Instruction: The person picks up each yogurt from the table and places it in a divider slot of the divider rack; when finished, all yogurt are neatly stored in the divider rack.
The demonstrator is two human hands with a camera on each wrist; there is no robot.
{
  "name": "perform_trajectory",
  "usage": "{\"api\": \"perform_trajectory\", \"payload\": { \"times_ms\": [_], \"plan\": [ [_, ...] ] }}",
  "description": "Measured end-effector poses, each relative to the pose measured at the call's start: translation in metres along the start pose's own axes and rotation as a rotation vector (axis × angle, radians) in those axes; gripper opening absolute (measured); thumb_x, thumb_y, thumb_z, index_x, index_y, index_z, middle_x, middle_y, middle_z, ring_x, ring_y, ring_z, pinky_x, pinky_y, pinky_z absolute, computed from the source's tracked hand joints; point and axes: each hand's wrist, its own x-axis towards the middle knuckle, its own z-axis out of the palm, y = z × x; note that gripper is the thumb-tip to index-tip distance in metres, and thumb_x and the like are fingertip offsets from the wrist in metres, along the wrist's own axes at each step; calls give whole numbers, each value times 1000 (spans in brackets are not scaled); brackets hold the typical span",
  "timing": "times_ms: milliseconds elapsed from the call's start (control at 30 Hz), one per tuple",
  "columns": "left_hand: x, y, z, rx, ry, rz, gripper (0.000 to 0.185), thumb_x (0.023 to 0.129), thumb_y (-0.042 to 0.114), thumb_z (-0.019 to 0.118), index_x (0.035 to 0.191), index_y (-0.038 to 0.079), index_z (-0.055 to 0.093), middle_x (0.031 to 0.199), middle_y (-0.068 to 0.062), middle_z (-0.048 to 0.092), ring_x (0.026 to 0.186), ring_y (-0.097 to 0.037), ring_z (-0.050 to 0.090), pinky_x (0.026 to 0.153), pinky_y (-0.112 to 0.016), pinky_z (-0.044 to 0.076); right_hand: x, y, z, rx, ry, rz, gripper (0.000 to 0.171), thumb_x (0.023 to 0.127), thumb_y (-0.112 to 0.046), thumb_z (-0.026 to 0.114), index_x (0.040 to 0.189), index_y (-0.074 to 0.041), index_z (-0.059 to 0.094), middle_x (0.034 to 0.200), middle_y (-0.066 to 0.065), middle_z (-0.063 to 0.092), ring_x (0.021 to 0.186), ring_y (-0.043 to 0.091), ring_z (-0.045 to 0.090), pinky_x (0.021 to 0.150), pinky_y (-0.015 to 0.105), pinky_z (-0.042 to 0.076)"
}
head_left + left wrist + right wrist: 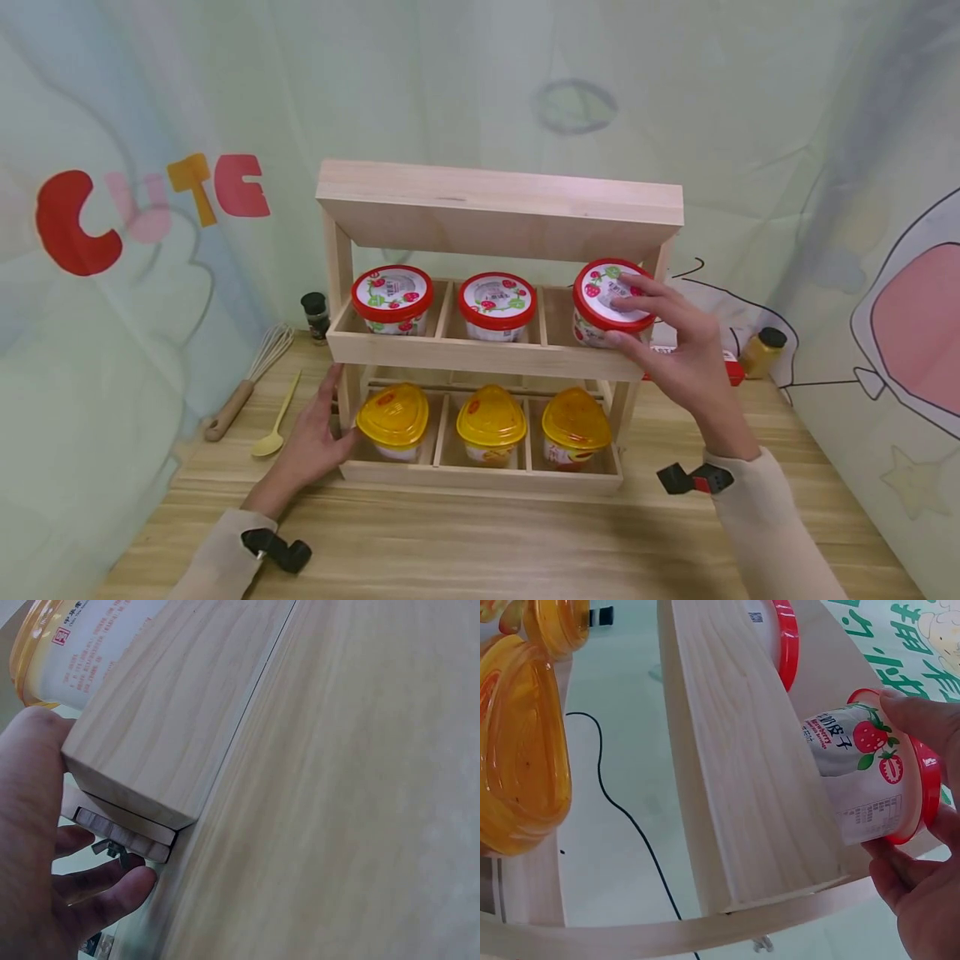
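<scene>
A two-tier wooden rack [480,354] stands on the table. Its upper tier holds three red-lidded strawberry cups; my right hand [671,333] grips the rightmost cup [609,300] by its lid and side, tilted in the right compartment, also seen in the right wrist view [870,780]. The lower tier holds three yellow-lidded cups [491,421]. My left hand [315,433] holds the rack's lower left corner, its fingers [105,889] curled around the post and its palm against the front board [165,712].
A whisk [251,375] and a yellow spoon [276,421] lie left of the rack. A dark spice jar [315,315] stands behind them, a yellow jar [761,350] and a red item at the right. Printed cloth walls close in behind and beside.
</scene>
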Motion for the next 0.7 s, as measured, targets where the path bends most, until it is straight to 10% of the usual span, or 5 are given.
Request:
{"api": "perform_trajectory", "payload": {
  "times_ms": [700],
  "plan": [
    [1,-1,1,-3,2,2,114,84,13,76,173,22,6,155,-36,47,120,-54,64,93,-72,60,-4,1,22,-4,-103,102,40,94,-19,83,134,-18,75,160,1,60,147,30,56,97,17,59]
  ]
}}
